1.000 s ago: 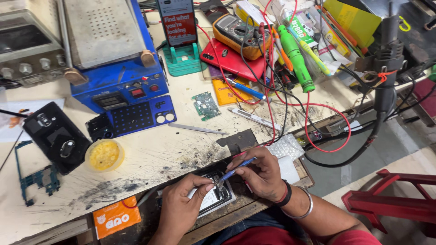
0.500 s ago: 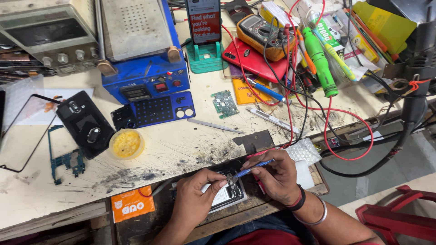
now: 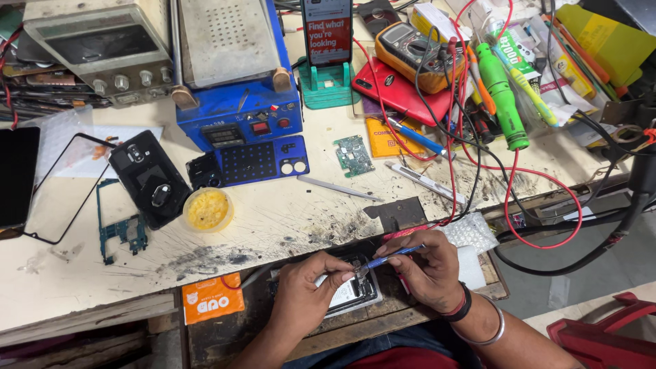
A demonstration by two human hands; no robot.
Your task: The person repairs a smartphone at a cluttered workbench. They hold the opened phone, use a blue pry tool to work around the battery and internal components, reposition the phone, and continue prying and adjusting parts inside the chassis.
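Blue-handled tweezers (image 3: 388,256) sat pinched in the right hand (image 3: 427,270), tip down on the opened phone (image 3: 352,290) just below the yellow paste tin (image 3: 208,209); the left hand (image 3: 304,294) pressed curled fingers onto that phone, steadying it.

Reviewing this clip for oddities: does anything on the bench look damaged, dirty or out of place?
Dark scorched smears stain the bench top left of the opened phone under both hands. A loose blue circuit board lies at the left, and red wires trail over the front edge.
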